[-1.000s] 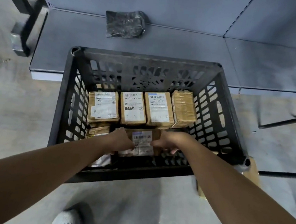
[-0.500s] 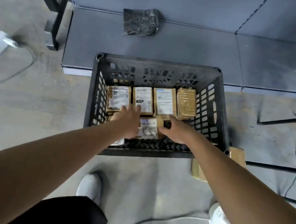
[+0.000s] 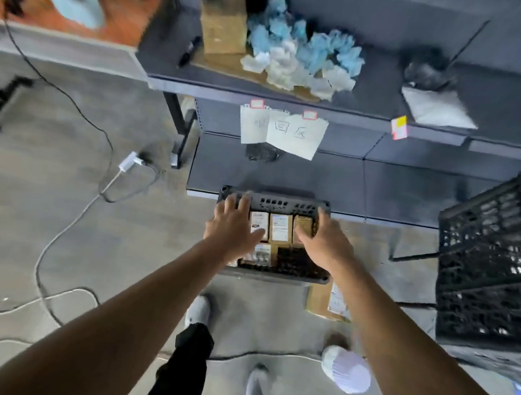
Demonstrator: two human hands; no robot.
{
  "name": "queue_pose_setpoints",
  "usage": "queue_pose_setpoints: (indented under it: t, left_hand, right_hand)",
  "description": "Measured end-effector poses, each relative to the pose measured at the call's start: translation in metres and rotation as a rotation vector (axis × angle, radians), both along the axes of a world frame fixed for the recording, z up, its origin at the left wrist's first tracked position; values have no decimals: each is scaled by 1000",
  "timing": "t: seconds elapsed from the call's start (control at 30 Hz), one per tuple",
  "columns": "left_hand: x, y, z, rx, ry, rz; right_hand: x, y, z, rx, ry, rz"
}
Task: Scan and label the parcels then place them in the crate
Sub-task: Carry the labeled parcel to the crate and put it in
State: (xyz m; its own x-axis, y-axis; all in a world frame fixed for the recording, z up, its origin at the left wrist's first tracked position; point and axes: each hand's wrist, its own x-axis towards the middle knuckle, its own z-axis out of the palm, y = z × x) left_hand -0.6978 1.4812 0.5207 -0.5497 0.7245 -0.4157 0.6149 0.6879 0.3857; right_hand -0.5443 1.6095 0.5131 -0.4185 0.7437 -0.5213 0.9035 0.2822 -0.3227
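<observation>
Grey flooring (image 3: 14,199) fills most of the view, with dark shelving (image 3: 374,90) set along its far side; a spare black crate (image 3: 494,267) is seen at the right, well apart from the work. The smaller task crate (image 3: 277,275) is stood on the floor just in front of the lowest shelf; a row of brown parcels (image 3: 280,228) is packed along its far wall, labels up, and one more labelled parcel (image 3: 261,254) is laid nearer its front wall. Another parcel (image 3: 327,299) is left on the floor, just beside the crate's near right corner, so the task is judged unfinished.

Both hands are held over the crate and nothing is gripped: the left hand (image 3: 234,226) is spread wide with straight fingers, the right hand (image 3: 323,241) is loosely opened.

The parcels are judged light and fairly stiff, being small taped cardboard blocks; the tape may prove a little slick. Each would best be taken by its two opposite edges, pinched between thumb and fingers, so that the label face is left uncovered; little crushing risk is expected, though the tight row would allow little room for fingers.
</observation>
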Motion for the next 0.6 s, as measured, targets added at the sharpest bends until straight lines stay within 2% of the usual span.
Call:
queue_pose_setpoints:
  t: [0.17, 0.33, 0.5, 0.6]
  left_hand:
    - [18, -39, 82, 33, 64, 122]
    - [0, -84, 144, 83, 171, 203]
    - [-34, -135, 186, 136, 268, 295]
    - [-63, -170, 197, 157, 266, 355]
  right_hand:
    - [-1, -39, 84, 45, 140, 169]
    - [-24, -70, 144, 110, 214, 311]
    - [-69, -103, 185, 152, 295, 429]
    - [-110, -135, 203, 168, 313, 495]
